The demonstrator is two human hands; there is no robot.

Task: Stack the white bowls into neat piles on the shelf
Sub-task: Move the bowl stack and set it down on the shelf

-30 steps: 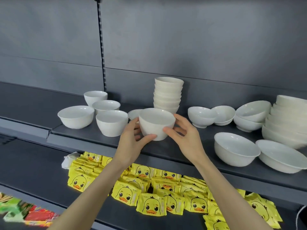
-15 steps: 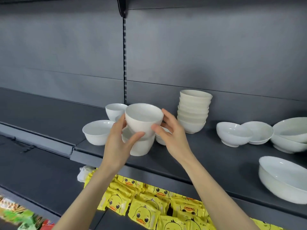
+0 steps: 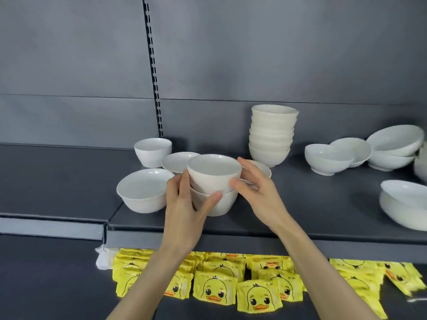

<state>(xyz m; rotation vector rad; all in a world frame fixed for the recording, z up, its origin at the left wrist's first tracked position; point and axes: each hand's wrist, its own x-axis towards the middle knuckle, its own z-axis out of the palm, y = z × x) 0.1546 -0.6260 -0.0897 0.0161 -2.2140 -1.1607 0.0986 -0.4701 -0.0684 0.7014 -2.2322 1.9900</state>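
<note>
Tilt is the danger: top bowl (image 3: 213, 174) sits nested in lower bowl (image 3: 221, 205) near the shelf (image 3: 300, 204) front. Left hand (image 3: 184, 204) curls round both and right hand (image 3: 258, 192) pinches the top one. Uneven release could knock them against the wide bowl (image 3: 143, 192) at nine o'clock.

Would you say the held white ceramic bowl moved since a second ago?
Yes; the bowl moved left from the tall white stack, into a lower bowl.

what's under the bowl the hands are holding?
A second white bowl on the shelf; the held bowl sits nested in it. Its inside is covered.
</note>
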